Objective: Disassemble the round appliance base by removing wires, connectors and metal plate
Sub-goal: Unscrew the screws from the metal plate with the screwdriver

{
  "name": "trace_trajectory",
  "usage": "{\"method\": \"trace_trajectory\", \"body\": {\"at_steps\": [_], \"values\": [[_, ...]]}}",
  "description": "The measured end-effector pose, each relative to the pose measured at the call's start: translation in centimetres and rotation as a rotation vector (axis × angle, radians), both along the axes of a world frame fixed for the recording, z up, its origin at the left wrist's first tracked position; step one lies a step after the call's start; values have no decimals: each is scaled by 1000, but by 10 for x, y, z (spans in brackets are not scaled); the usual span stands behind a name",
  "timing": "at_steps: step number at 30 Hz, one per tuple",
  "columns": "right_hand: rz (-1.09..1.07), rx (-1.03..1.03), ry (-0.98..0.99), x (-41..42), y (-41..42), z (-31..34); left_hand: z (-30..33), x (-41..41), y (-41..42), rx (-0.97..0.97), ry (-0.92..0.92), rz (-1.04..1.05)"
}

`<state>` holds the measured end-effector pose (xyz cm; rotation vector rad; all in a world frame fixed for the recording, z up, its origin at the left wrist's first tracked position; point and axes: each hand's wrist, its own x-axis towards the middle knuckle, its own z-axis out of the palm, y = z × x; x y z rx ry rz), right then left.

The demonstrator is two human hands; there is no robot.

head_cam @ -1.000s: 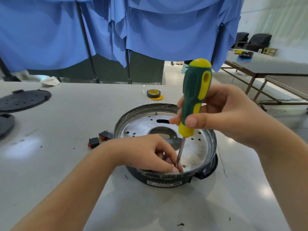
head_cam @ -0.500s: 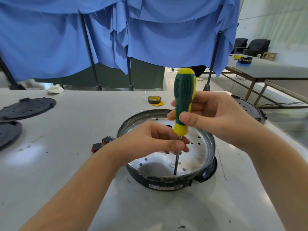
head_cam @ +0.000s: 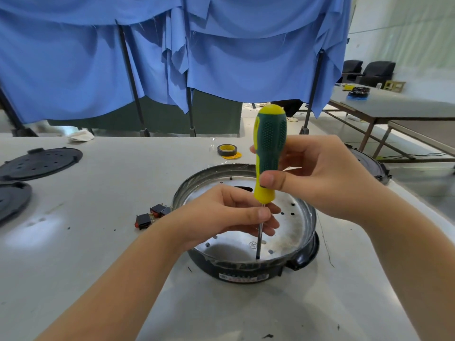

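The round black appliance base (head_cam: 302, 260) sits on the white table, its silver perforated metal plate (head_cam: 288, 232) facing up inside the rim. A green and yellow screwdriver (head_cam: 269, 143) stands upright with its tip at the plate's near edge. My right hand (head_cam: 325, 175) grips the handle from the right. My left hand (head_cam: 226, 215) reaches over the plate and pinches the metal shaft just below the handle.
Two black and red switch connectors (head_cam: 152, 215) lie left of the base. A roll of tape (head_cam: 226, 150) sits behind it. Black round covers (head_cam: 39, 162) lie at the far left, another round base (head_cam: 369, 163) at the right table edge. Blue curtains hang behind.
My left hand rose from the plate's near edge to pinch the screwdriver shaft. The screwdriver went from tilted to upright, its tip still at the plate's near edge.
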<state>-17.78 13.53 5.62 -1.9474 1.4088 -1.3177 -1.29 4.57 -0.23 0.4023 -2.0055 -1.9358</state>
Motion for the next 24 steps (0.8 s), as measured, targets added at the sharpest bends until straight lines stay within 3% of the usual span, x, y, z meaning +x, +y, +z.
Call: {"method": "trace_trajectory", "body": {"at_steps": [8, 18, 24], "values": [[217, 127, -214, -6, -1, -2, 1, 3, -1, 83, 15, -29], [7, 67, -116, 1, -9, -10, 2, 1, 0, 39, -7, 56], [235, 166, -215, -9, -4, -5, 2, -1, 3, -9, 8, 94]]}}
